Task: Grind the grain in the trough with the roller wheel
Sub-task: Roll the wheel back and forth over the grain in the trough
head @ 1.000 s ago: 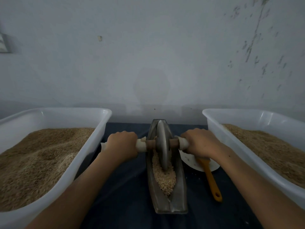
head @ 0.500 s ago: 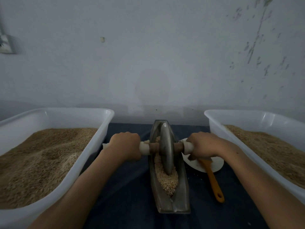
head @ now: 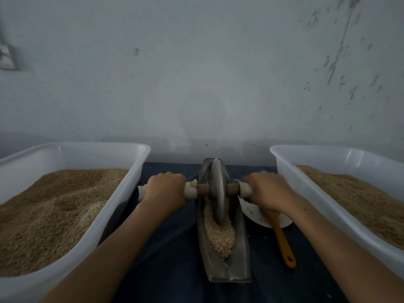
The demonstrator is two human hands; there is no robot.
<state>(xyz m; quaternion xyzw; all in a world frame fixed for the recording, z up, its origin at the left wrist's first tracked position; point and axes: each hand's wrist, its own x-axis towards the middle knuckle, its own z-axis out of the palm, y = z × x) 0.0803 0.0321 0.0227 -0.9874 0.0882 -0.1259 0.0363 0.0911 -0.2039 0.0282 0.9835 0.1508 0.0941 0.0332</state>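
Since a second ago the roller wheel has stayed at the far half of the trough, shifting only slightly, and both hands keep their hold on its axle. The wheel stands upright on edge in the narrow metal trough, its lower rim sunk into the grain, which lies heaped along the channel from under the wheel toward the near end. The trough runs lengthwise away from the person, in the middle of the dark tabletop.

The left hand is curled tight round the pale wrapped handle on the left of the axle; the right hand is curled the same way round the handle on the right. Knuckles face up on both.

Just right of the trough, partly under the right hand, lies a white plate with an orange spatula resting on it, handle pointing toward the person. Two white plastic tubs flank the trough, the left tub and the right tub, each holding brown grain. A grey wall stands behind.
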